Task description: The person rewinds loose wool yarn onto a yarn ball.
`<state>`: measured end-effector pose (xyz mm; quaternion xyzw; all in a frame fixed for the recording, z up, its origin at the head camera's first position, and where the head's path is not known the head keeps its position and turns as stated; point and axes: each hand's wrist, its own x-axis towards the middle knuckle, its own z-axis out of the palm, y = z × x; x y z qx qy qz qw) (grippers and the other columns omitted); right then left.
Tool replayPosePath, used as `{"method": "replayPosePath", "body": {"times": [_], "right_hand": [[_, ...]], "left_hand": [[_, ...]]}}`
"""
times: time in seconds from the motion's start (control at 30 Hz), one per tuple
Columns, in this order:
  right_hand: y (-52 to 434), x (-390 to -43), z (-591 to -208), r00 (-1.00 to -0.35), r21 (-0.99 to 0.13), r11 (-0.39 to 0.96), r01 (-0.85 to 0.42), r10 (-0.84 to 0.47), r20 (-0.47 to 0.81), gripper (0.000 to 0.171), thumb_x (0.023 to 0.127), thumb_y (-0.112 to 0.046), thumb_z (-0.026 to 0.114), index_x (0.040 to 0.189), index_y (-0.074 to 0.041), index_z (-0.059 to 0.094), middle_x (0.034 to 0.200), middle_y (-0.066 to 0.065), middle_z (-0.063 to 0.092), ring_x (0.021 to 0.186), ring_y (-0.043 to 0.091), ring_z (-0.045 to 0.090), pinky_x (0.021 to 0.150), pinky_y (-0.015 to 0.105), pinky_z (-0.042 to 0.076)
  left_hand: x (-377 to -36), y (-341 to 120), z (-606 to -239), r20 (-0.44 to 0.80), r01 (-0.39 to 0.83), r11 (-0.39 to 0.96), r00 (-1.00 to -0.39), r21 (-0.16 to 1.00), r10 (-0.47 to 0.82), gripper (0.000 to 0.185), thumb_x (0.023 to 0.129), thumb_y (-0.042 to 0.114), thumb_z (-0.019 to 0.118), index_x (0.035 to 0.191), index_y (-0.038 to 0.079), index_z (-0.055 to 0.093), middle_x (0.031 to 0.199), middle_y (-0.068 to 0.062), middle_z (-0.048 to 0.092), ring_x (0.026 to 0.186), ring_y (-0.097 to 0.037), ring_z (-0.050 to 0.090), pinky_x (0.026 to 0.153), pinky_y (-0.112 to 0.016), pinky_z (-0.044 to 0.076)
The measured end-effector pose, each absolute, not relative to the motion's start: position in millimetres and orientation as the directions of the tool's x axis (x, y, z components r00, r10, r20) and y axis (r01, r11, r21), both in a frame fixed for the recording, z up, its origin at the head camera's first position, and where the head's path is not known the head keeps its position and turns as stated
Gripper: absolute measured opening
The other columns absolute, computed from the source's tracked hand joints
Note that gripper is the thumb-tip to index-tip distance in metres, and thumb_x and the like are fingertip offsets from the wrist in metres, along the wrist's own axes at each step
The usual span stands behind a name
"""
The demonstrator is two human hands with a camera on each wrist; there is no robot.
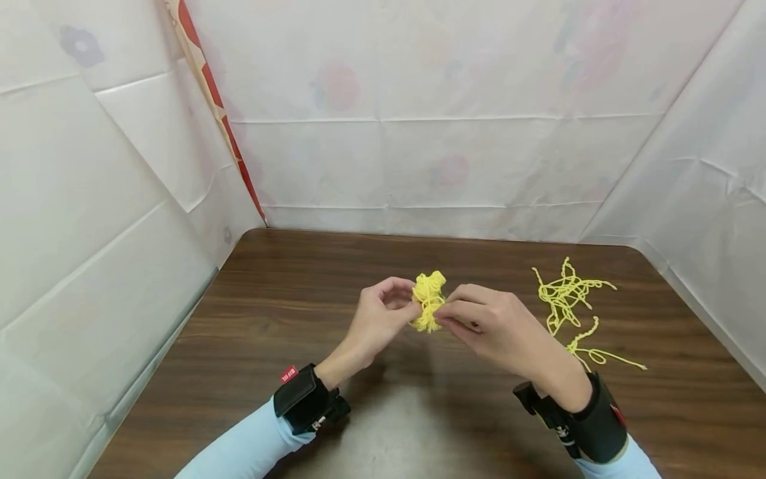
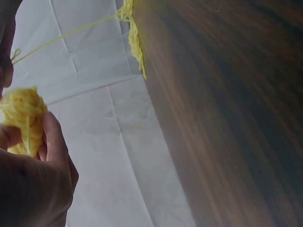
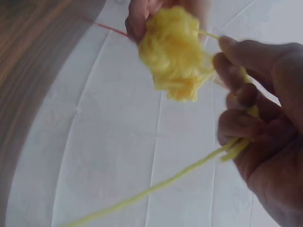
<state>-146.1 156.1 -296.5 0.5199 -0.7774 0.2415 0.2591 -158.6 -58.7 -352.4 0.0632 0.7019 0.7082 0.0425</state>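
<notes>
A small bundle of yellow yarn (image 1: pixel 428 299), drawn in at its middle by a strand, is held up over the table. My left hand (image 1: pixel 383 316) grips its left side between thumb and fingers. On the other side my right hand (image 1: pixel 493 322) pinches a yarn strand (image 3: pixel 208 34) that comes off the bundle (image 3: pixel 173 52). In the right wrist view this strand runs through the curled fingers of the right hand (image 3: pixel 265 104), and a tail (image 3: pixel 156 187) trails away below. The left wrist view shows the bundle (image 2: pixel 24 120) between the thumb and fingers of the left hand (image 2: pixel 42 175).
Loose, tangled yellow yarn (image 1: pixel 565 293) lies on the right part of the brown wooden table (image 1: pixel 287 266), some of it behind the right forearm. White patterned sheeting (image 1: pixel 419 159) stands behind and along both sides of the table. A red-and-cream strip (image 1: pixel 215 100) slants down at the back left.
</notes>
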Motion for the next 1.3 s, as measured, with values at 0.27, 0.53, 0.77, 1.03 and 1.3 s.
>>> {"method": "replayPosePath", "body": {"times": [0.27,0.53,0.77,1.03,1.3], "right_hand": [[163,-158,-283,-0.216,-0.012,0.291,-0.957,-0.682,0.699,0.028,0.075,0.012,0.082,0.097,-0.004,0.076,0.094,0.005,0.070,0.084,0.016,0.068,0.069,0.023,0.057],[167,-174,-283,-0.187,-0.032,0.253,-0.967,-0.621,0.761,0.005,0.091,-0.001,0.073,0.096,-0.002,0.076,0.092,0.007,0.069,0.080,0.016,0.067,0.064,0.020,0.052],[171,-183,-289,-0.241,-0.084,0.284,-0.955,-0.581,0.778,0.025,0.102,-0.022,0.061,0.095,-0.004,0.076,0.090,0.007,0.071,0.070,0.010,0.061,0.058,0.017,0.045],[174,-191,-291,-0.335,-0.178,0.331,-0.927,-0.513,0.790,0.005,0.093,-0.007,0.073,0.094,-0.006,0.078,0.088,0.006,0.073,0.062,0.003,0.051,0.056,0.016,0.039],[178,-196,-292,-0.376,-0.223,0.347,-0.911,-0.477,0.795,0.034,0.071,0.018,0.081,0.094,-0.007,0.079,0.085,0.005,0.074,0.059,0.002,0.044,0.054,0.015,0.034]], "left_hand": [[-155,-58,-346,0.036,0.058,0.080,-0.964,0.995,0.262,0.029,0.087,0.006,0.074,0.116,0.007,0.069,0.109,-0.011,0.071,0.089,-0.016,0.072,0.078,-0.033,0.063],[-153,-57,-347,0.072,0.106,0.077,-0.929,0.991,0.362,0.030,0.087,0.005,0.072,0.116,0.005,0.068,0.108,-0.013,0.071,0.087,-0.014,0.071,0.074,-0.025,0.060],[-151,-56,-350,0.099,0.143,0.084,-0.913,0.986,0.396,0.031,0.086,0.003,0.071,0.117,0.004,0.067,0.110,-0.014,0.071,0.090,-0.014,0.071,0.079,-0.025,0.060],[-151,-59,-351,0.120,0.166,0.078,-0.905,0.983,0.408,0.032,0.086,0.001,0.071,0.117,0.003,0.067,0.114,-0.016,0.071,0.092,-0.013,0.070,0.079,-0.024,0.059],[-151,-59,-356,0.153,0.199,0.061,-0.885,0.978,0.440,0.033,0.084,-0.002,0.070,0.117,0.001,0.067,0.113,-0.018,0.071,0.092,-0.010,0.069,0.084,-0.023,0.059]]}}
